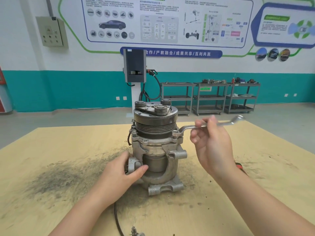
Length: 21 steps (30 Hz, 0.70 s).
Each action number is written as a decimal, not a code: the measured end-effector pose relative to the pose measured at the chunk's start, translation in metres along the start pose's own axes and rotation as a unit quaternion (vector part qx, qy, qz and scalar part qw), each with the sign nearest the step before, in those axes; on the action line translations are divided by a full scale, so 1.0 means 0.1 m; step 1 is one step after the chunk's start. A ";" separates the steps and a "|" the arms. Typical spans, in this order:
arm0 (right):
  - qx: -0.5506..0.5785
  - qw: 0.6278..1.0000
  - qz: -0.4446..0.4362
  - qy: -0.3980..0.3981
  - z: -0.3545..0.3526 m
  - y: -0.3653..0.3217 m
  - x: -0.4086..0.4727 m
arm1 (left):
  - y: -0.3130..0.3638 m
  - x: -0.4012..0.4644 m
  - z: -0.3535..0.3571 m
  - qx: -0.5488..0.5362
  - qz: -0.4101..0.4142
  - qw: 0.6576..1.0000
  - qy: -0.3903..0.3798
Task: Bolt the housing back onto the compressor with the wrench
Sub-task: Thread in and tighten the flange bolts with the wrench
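The grey cast-metal compressor [156, 147] with its black ribbed pulley [154, 126] stands upright mid-desk on the stained yellow-topped desk [51, 167]. The silver offset ring wrench [204, 126] has its ring end seated on a bolt at the housing flange [176, 133].

Right hand [213, 145]: grip loose, fingers curled round the wrench shank. Left hand [119, 174]: grip holding the compressor's lower body w/ thumb on a side lug.

Risks, as I judge them:
- Loose hold + angled shank → ring could ride off the bolt head, round it, knuckles hit the pulley.
- Unit only hand-steadied → may twist or tip under torque.

Hard to see: bolt head itself under the ring; far wrench end blurred; rear bolts hidden; black cable [117, 218] cut off at the bottom edge; red item [239, 166] behind right wrist unidentifiable.
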State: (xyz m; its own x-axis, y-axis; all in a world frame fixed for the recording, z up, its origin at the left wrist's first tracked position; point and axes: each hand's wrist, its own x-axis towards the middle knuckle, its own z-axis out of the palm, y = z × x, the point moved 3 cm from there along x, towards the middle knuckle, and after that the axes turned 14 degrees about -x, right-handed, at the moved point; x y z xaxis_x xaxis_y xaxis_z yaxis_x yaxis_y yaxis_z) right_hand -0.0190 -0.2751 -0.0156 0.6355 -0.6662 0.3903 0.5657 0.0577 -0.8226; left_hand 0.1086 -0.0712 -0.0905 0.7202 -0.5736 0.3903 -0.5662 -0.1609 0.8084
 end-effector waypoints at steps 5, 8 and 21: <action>-0.260 0.888 -0.376 -0.055 0.05 -0.09 -0.55 | 0.02 -0.01 0.00 0.002 -0.010 1.000 0.000; -0.431 0.735 -0.518 -0.082 0.30 -0.10 -0.66 | 0.02 0.00 -0.01 -0.002 0.001 1.000 0.002; -0.082 0.975 -0.198 0.053 0.20 -0.34 -0.20 | -0.04 0.02 0.04 -0.003 0.022 1.000 0.012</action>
State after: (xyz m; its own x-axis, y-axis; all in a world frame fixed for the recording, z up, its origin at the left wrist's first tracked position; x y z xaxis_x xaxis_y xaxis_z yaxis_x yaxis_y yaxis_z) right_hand -0.0398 -0.2488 0.0128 0.3214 -0.6856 0.6532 0.6581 -0.3343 -0.6746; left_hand 0.1104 -0.0746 -0.0944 0.7047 -0.5603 0.4353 -0.5949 -0.1321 0.7929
